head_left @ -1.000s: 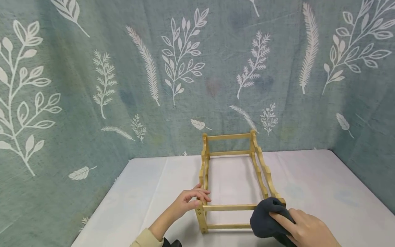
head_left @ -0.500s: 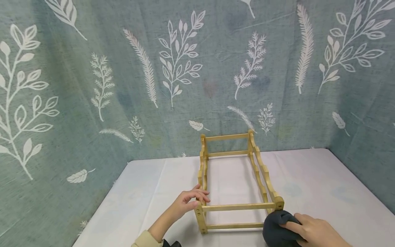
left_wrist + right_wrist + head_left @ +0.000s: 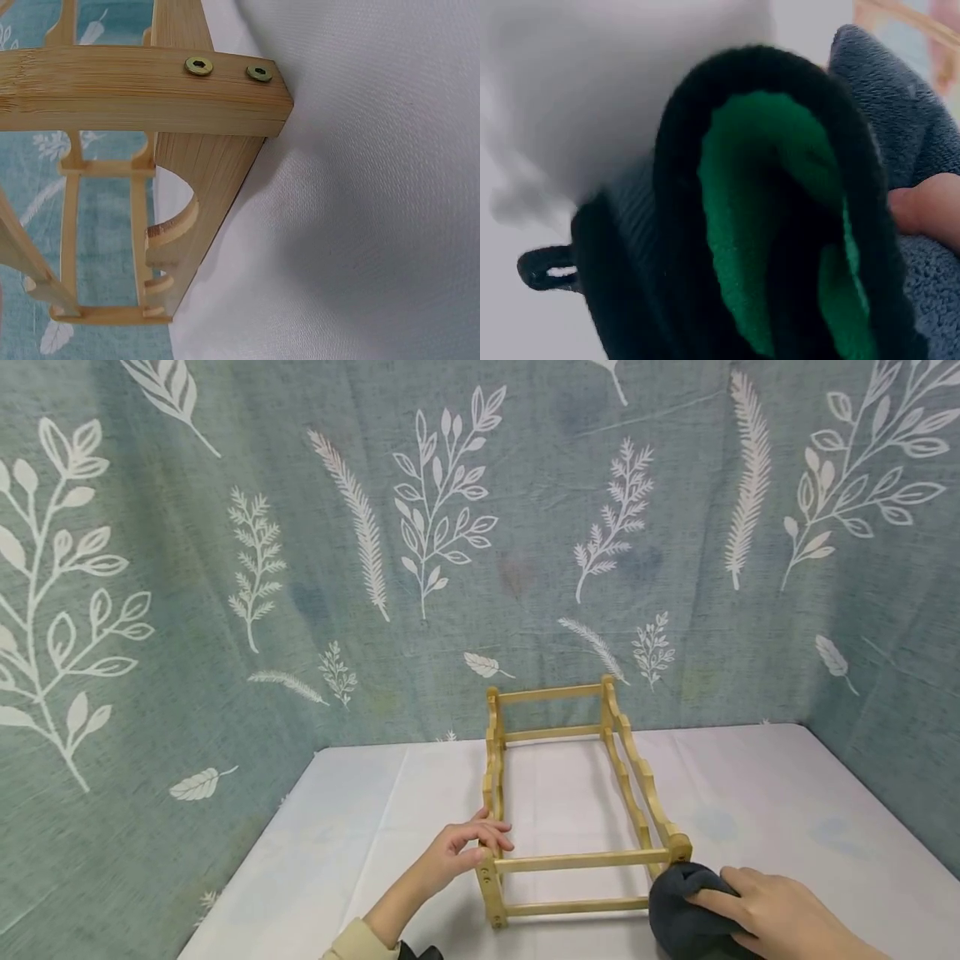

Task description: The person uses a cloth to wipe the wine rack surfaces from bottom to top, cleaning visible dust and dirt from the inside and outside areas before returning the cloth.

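Observation:
A light wooden rack (image 3: 581, 861) with scalloped side rails stands on the white-covered table. My left hand (image 3: 461, 852) holds its near left corner, thumb at the front and fingers over the top. Bunched in my right hand (image 3: 780, 914) is a dark grey cloth (image 3: 686, 910), pressed at the near right post, whose lower part it covers. The right wrist view shows the cloth's green underside (image 3: 735, 225), black edging and a small loop (image 3: 547, 268). Two bolts (image 3: 199, 66) show on the rack's end post in the left wrist view; the left hand is out of that view.
The white tablecloth (image 3: 360, 843) spreads to both sides of the rack. A green-blue fabric backdrop (image 3: 525, 593) with white leaf prints rises behind the table and at its sides. A black object (image 3: 420, 952) shows at the bottom edge, near the left sleeve.
My right hand has moved the cloth right and down, from the near rail's right end to the corner post's lower part, uncovering the post's top. The left hand stays on its corner.

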`<action>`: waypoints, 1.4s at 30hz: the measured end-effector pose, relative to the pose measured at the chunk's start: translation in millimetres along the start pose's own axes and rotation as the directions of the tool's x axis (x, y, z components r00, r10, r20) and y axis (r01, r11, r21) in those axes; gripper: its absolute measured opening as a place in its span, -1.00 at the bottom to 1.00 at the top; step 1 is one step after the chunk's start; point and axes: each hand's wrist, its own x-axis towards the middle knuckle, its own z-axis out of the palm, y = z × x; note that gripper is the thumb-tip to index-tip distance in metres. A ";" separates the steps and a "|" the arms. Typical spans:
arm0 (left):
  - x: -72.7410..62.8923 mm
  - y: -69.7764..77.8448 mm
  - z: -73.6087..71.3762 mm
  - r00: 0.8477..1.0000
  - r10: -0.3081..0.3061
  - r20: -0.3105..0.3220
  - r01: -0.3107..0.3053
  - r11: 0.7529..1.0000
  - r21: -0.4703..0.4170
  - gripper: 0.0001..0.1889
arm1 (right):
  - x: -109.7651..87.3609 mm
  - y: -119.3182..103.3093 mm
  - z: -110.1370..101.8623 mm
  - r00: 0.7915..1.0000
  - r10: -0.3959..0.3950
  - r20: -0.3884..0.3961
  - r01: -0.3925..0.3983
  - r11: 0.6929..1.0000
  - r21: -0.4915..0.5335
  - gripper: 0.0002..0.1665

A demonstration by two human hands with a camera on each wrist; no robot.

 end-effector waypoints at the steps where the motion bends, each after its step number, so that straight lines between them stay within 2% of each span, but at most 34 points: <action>1: -0.1 0.0 -0.1 1.000 0.005 -0.002 -0.005 1.000 0.006 -0.70 | 1.6 0.8 -6.1 0.999 -0.007 -0.049 0.005 1.000 -0.027 -0.26; 4: -0.6 -0.5 -0.5 1.000 0.028 -0.006 -0.028 0.999 0.028 -0.72 | 5.7 1.9 -22.8 0.989 0.007 -0.144 -0.018 0.997 -0.077 -0.40; 5: -0.8 -1.1 -0.6 0.999 0.037 -0.006 -0.037 0.999 0.037 -0.73 | 6.5 2.2 -27.2 0.987 0.015 -0.161 -0.030 0.996 -0.087 -0.47; 7: -1.2 -1.7 -0.5 0.999 0.052 -0.003 -0.052 0.997 0.051 -0.74 | 7.5 2.4 -32.9 0.985 0.031 -0.169 -0.046 0.995 -0.087 -0.47; 9: -1.6 -2.2 -0.4 0.999 0.047 -0.002 -0.047 0.998 0.041 -0.74 | 7.1 2.7 -32.8 0.985 0.024 -0.171 -0.038 0.996 -0.081 -0.42; 13: -1.6 -2.0 0.1 1.000 0.030 0.001 -0.030 0.999 0.025 -0.73 | 4.3 2.3 -14.9 0.989 -0.028 -0.147 0.017 0.997 -0.080 -0.72; 15: -1.5 -2.1 0.3 1.000 0.027 0.002 -0.027 0.999 0.026 -0.72 | 1.8 0.7 -2.7 0.997 -0.028 -0.073 0.023 0.998 -0.060 -0.79; 17: -1.3 -2.3 0.4 1.000 0.027 0.002 -0.027 0.999 0.028 -0.72 | -0.9 -0.9 7.8 0.998 0.007 0.055 -0.007 1.000 -0.012 -0.84; 19: -1.2 -2.2 0.5 1.000 0.031 0.001 -0.031 0.999 0.030 -0.72 | -3.6 -1.3 14.7 0.983 0.049 0.175 -0.056 0.998 0.037 -0.63; 20: -1.2 -2.6 0.5 1.000 0.030 0.001 -0.030 0.999 0.030 -0.72 | -4.6 -1.3 16.9 0.977 0.058 0.206 -0.069 0.997 0.047 -0.54; 21: -1.0 -2.4 0.6 1.000 0.030 0.002 -0.030 0.999 0.028 -0.72 | -5.3 -1.0 18.2 0.975 0.056 0.215 -0.067 0.997 0.046 -0.55; 22: -0.8 -2.2 0.7 1.000 0.030 0.003 -0.030 0.999 0.027 -0.73 | -5.7 -0.2 18.3 0.979 0.043 0.198 -0.051 0.998 0.037 -0.57; 24: -0.5 -1.5 0.9 0.999 0.032 0.007 -0.032 0.999 0.028 -0.73 | -5.5 2.0 15.2 0.995 -0.001 0.097 0.002 1.000 -0.005 -0.70; 26: -0.3 -1.1 0.9 0.999 0.036 0.011 -0.036 0.999 0.028 -0.73 | -3.8 3.1 6.9 1.000 -0.030 0.003 0.030 0.998 -0.048 -0.64; 29: 0.3 0.0 0.5 0.999 0.046 0.013 -0.046 0.999 0.029 -0.71 | 0.0 4.6 -11.3 0.997 -0.016 -0.072 0.010 0.996 -0.086 -0.44; 31: 0.5 0.2 0.0 0.999 0.047 0.013 -0.047 0.999 0.027 -0.70 | 2.8 4.9 -23.5 0.995 0.014 -0.094 -0.023 0.995 -0.098 -0.25; 36: 0.6 -0.2 -0.8 0.999 0.036 0.019 -0.036 0.999 0.032 -0.72 | 11.0 3.0 -39.0 0.990 0.027 -0.141 -0.043 0.993 -0.108 -0.55; 39: 0.4 -0.3 -1.0 0.999 0.035 0.022 -0.036 0.999 0.037 -0.75 | 23.0 -7.7 -39.4 0.990 -0.015 -0.141 0.005 0.998 -0.069 -0.55; 42: 0.2 0.0 -1.1 0.999 0.036 0.025 -0.036 0.999 0.031 -0.77 | 44.0 -25.6 -35.3 0.984 -0.071 -0.162 0.074 0.997 0.012 -0.54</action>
